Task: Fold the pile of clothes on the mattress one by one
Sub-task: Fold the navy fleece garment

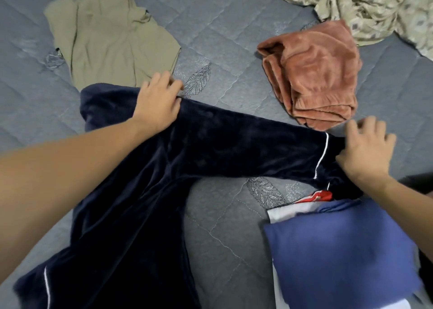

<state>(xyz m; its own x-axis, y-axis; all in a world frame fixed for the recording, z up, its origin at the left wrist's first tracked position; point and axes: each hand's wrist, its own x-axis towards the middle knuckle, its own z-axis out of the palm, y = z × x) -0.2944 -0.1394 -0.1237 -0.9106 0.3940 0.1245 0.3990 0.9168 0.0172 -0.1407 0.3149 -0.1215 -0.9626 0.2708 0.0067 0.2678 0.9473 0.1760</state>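
The quilted grey mattress (234, 27) carries everything; the navy velvet garment (140, 179) lies spread across its middle, probably flattened for folding, 1 sleeve stretched out sideways. Beyond the garment's far edge lie an olive top (110, 34) and a folded rust fleece (321, 74), seemingly set aside; the left hand (157, 104) presses its shoulder with loose fingers, the right hand (365, 149) rests flat on its cuff, neither grip closed.

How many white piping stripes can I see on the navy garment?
2, maybe 3. One crosses the cuff beside the right hand; one runs on the near-left end; a short bit shows below the cuff. Folds of the navy garment may hide more.
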